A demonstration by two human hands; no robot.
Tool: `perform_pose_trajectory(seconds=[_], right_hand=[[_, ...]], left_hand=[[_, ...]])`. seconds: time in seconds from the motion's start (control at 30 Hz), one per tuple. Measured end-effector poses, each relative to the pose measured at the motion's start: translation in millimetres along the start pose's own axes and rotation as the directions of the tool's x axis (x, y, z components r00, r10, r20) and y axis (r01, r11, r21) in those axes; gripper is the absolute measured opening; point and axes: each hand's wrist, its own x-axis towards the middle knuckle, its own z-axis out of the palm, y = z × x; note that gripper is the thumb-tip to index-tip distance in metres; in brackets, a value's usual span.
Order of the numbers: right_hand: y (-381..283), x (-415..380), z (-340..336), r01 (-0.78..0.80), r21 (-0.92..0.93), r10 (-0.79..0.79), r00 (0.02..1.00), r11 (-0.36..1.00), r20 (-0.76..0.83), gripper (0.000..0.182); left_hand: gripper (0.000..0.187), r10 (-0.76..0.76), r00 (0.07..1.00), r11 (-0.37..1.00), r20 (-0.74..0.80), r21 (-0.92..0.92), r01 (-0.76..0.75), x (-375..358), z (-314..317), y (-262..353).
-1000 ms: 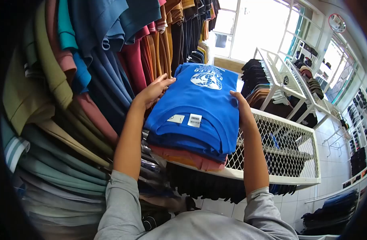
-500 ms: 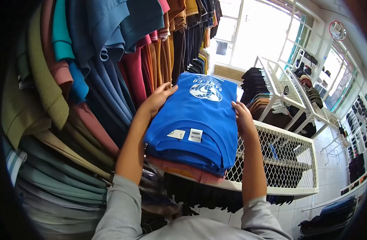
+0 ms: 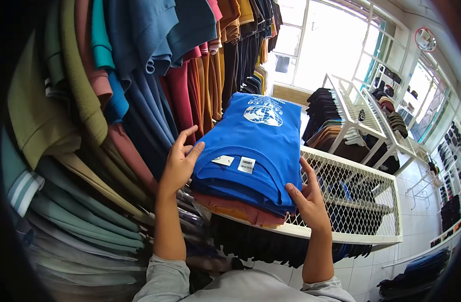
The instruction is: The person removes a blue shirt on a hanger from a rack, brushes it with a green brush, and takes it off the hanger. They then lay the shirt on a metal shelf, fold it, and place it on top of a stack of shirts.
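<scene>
A folded blue T-shirt (image 3: 248, 143) with a white globe print lies on top of a stack, its neckline and labels toward me. Below it are more blue folded shirts and a salmon-pink folded garment (image 3: 240, 209). My left hand (image 3: 179, 163) is open at the left edge, thumb and fingers apart, beside the collar corner. On the other side, my right hand (image 3: 312, 204) is open too, its thumb touching the shirt's near right corner and its fingers along the side. Whatever lies beneath the right fingers is hidden.
Under the stack stands a white mesh-topped rack (image 3: 361, 201) with dark clothes hanging below. Close on my left hang many garments (image 3: 89, 166) in green, blue and pink. Another white rack (image 3: 353, 100) with dark shirts stands farther back, near bright windows (image 3: 331, 45).
Both hands have slid toward me along the shirt's sides, from its middle to the collar end. The left fingers have come off the shirt's edge and spread. The view has shifted slightly.
</scene>
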Motion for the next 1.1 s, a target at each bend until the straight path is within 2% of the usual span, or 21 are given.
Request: perform_pose_trajectory(seconds=[0.03,0.07,0.1,0.13,0.17,0.2,0.23,0.27,0.3,0.37,0.43,0.5,0.57,0.63,0.7,0.77,0.83,0.9,0.93,0.97,1.1], right_hand=[[-1.9,-4.6,-4.9,0.000,0.001,0.000,1.000,1.000,0.001,0.074],[-7.3,-8.3,-10.3,-0.057,-0.254,0.061,0.998,0.966,0.008,0.072],[-12.5,-10.7,-12.9,-0.103,-0.493,0.117,0.993,0.864,-0.003,0.072],[-15.9,-13.3,-12.8,-0.008,-0.620,-0.047,0.996,0.785,-0.072,0.063],[-26.3,-10.6,-11.6,-0.022,-0.716,-0.140,0.976,0.697,-0.167,0.053],[-32.7,-4.3,-10.0,0.019,-0.724,-0.243,0.948,0.690,-0.207,0.051],[-40.1,3.9,-7.1,0.059,-0.735,-0.344,0.907,0.675,-0.243,0.050],[-47.5,11.6,5.4,0.142,-0.641,-0.389,0.883,0.755,-0.262,0.049],[-49.9,21.2,10.9,0.187,-0.665,-0.410,0.891,0.723,-0.194,0.048],[-39.7,44.0,23.3,0.431,-0.760,-0.577,0.811,0.486,0.091,0.046],[-17.8,52.4,35.1,0.461,-0.779,-0.546,0.817,0.426,0.185,0.043],[-17.6,56.7,38.6,0.488,-0.784,-0.499,0.824,0.384,0.269,0.040],[-33.4,69.7,33.0,0.363,-0.746,-0.336,0.921,0.559,0.197,0.034],[-37.4,103.1,30.6,0.343,-0.787,-0.380,0.913,0.512,0.151,0.031],[-28.5,147.1,28.8,0.423,-0.806,-0.528,0.833,0.414,0.166,0.029],[-20.9,188.8,29.6,0.364,-0.852,-0.483,0.862,0.377,0.155,0.033],[6.2,221.1,28.5,0.204,-0.937,-0.432,0.900,0.285,0.064,0.045],[40.7,233.1,27.4,0.053,-0.965,-0.335,0.942,0.258,-0.038,0.057],[47.9,227.6,32.2,0.010,-0.926,-0.289,0.951,0.378,-0.108,0.063],[53.5,222.0,31.3,-0.058,-0.913,-0.203,0.967,0.403,-0.152,0.067],[51.1,215.3,36.8,-0.154,-0.924,-0.185,0.956,0.349,-0.229,0.076]], left_hand=[[0.051,0.017,1.000,0.995,-0.012,0.096,-0.015,-2.9,-0.6,-2.5],[0.046,0.046,0.997,0.942,-0.058,0.334,-0.024,-10.1,0.0,-2.3],[0.042,0.041,0.989,0.905,-0.141,0.426,0.024,-20.8,7.9,11.6],[0.041,0.227,0.956,0.813,-0.187,0.577,-0.080,-29.7,15.2,17.4],[0.040,0.407,0.892,0.680,-0.196,0.717,-0.153,-35.8,21.8,22.8],[0.040,0.405,0.894,0.681,-0.191,0.715,-0.156,-37.7,28.2,33.9],[0.039,0.465,0.879,0.662,-0.107,0.701,-0.265,-36.8,34.8,47.0],[0.038,0.524,0.851,0.637,-0.027,0.676,-0.371,-33.9,42.2,55.7],[0.038,0.527,0.849,0.639,-0.027,0.671,-0.375,-27.7,50.6,57.9],[0.036,0.555,0.821,0.598,0.136,0.621,-0.507,-10.8,66.4,50.2],[0.036,0.545,0.820,0.586,0.174,0.621,-0.521,-0.2,75.7,30.4],[0.036,0.384,0.890,0.694,0.247,0.558,-0.454,1.0,73.4,28.4],[0.035,0.354,0.883,0.676,0.309,0.567,-0.470,17.0,65.0,35.5],[0.037,0.241,0.898,0.619,0.368,0.655,-0.434,46.8,66.4,50.6],[0.040,0.221,0.908,0.590,0.357,0.692,-0.416,88.9,82.0,51.5],[0.042,0.224,0.914,0.589,0.338,0.701,-0.403,132.4,97.4,48.4],[0.045,0.218,0.920,0.590,0.326,0.707,-0.390,153.0,113.0,14.9],[0.049,0.362,0.903,0.516,0.234,0.756,-0.403,172.7,129.5,-30.0],[0.054,0.218,0.935,0.594,0.281,0.722,-0.355,173.1,129.9,-37.4],[0.054,0.212,0.933,0.595,0.292,0.719,-0.360,174.0,129.3,-46.0],[0.062,0.084,0.960,0.629,0.266,0.733,-0.258,167.1,120.1,-42.0]])
